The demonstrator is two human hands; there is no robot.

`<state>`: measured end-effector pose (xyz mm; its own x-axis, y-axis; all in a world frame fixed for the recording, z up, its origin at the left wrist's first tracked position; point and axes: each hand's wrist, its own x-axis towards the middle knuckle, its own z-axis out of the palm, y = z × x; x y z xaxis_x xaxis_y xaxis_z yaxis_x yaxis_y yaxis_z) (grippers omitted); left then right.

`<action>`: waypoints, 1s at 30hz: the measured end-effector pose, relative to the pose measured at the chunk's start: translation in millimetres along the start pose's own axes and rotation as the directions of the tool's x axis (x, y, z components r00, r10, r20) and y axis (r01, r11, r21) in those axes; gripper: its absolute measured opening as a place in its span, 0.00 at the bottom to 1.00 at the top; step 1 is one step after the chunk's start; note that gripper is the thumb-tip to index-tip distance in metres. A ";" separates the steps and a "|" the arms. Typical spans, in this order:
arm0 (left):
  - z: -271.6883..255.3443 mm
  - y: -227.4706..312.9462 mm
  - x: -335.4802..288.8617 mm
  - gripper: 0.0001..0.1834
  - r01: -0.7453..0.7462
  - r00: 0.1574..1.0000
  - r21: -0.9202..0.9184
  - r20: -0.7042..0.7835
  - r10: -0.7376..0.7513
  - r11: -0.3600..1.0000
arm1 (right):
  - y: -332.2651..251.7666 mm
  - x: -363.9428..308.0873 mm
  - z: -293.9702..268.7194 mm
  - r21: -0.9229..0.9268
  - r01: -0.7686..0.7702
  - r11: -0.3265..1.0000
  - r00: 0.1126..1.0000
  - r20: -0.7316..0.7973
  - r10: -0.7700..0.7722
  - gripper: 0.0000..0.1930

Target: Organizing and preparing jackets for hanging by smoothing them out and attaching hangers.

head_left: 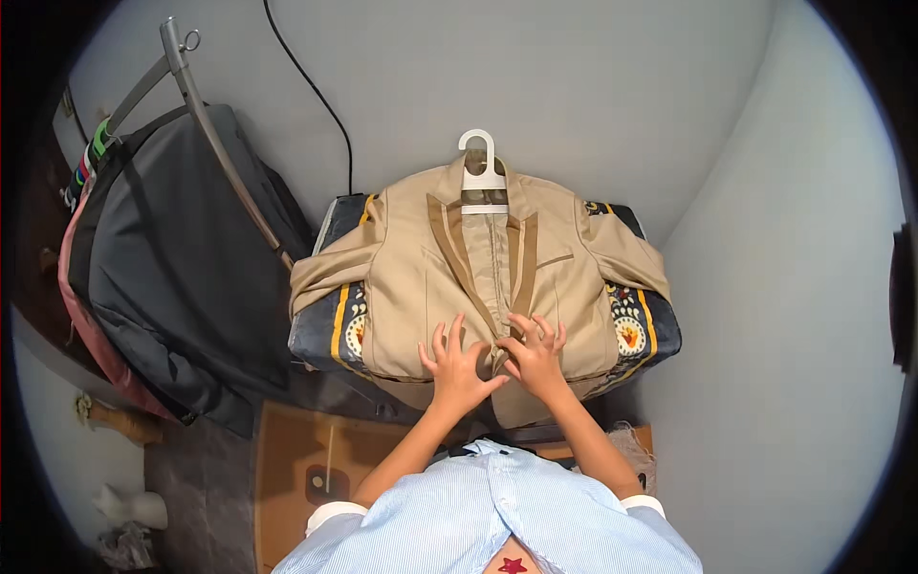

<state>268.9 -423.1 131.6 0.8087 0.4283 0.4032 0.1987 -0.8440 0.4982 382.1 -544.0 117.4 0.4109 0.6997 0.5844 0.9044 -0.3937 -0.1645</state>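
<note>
A beige suit jacket (402, 316) with brown-trimmed lapels lies front up on a cloth-covered table, its sleeves spread to both sides. A white plastic hanger (485, 179) sits in its collar, hook toward the wall. My left hand (461, 371) rests over the lower front, fingers spread and thumb pointing toward the front edge; nothing shows in its grasp. Beside it, my right hand (537, 364) has thumb and forefinger curled at the jacket's front edge where the lapels meet, seeming to pinch the cloth there. Any button at that spot is too small to make out.
A patterned dark cloth (631, 325) with yellow bands covers the table. On the left stands a metal garment rack (206, 124) with a dark grey garment cover (172, 258). A black cable (316, 91) runs down the wall. A brown mat (287, 478) lies on the floor.
</note>
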 end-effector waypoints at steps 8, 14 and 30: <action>10.0 -2.5 3.1 0.11 -0.076 0.996 0.014 -0.051 0.077 0.997 | 4.2 7.8 -11.6 0.040 0.011 0.999 0.998 0.066 -0.013 0.13; 13.8 -12.2 10.4 0.06 -0.103 0.993 -0.033 -0.052 0.101 0.994 | 3.7 18.4 -24.8 0.101 -0.013 0.995 0.989 0.148 -0.002 0.09; 15.8 -17.8 15.6 0.13 -0.011 0.998 -0.217 0.062 0.025 0.976 | -3.0 22.0 1.8 0.016 -0.122 0.992 0.985 -0.121 0.123 0.09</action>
<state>286.8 -406.4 116.9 0.8464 0.3860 0.3669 0.0646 -0.7583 0.6487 388.6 -526.3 129.3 0.5022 0.5683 0.6518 0.8491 -0.4669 -0.2471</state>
